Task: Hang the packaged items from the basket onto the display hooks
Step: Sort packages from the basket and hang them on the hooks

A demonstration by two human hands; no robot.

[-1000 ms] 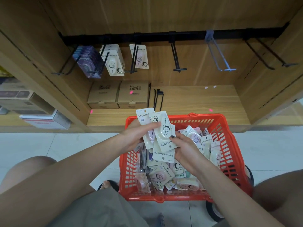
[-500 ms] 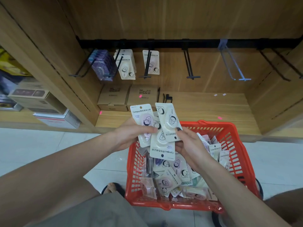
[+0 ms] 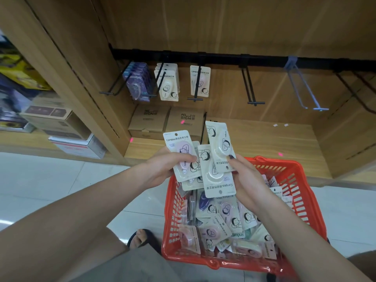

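Observation:
A red plastic basket (image 3: 299,192) on the floor holds several carded correction-tape packages (image 3: 227,216). Above it my left hand (image 3: 164,167) grips a fan of packages, a pink one (image 3: 181,153) in front and a white one (image 3: 215,174) upside down behind it. My right hand (image 3: 246,180) pinches a separate white package (image 3: 220,147), tilted, by its lower end. On the black rail (image 3: 223,59), the hooks at the left carry purple packages (image 3: 138,82), white packages (image 3: 167,84) and one pink package (image 3: 200,81). The black hook (image 3: 251,88) and the pale hook (image 3: 305,90) further right are bare.
Two brown cardboard boxes (image 3: 166,123) stand on the wooden shelf (image 3: 264,143) below the hooks, with loose black hooks (image 3: 203,127) beside them. More boxes (image 3: 57,123) fill the left bay. A sandalled foot (image 3: 140,239) rests on the tiled floor beside the basket.
Both hands have risen out of the basket with the packages. My right hand has drawn one white package up and to the right, away from the fan in my left hand.

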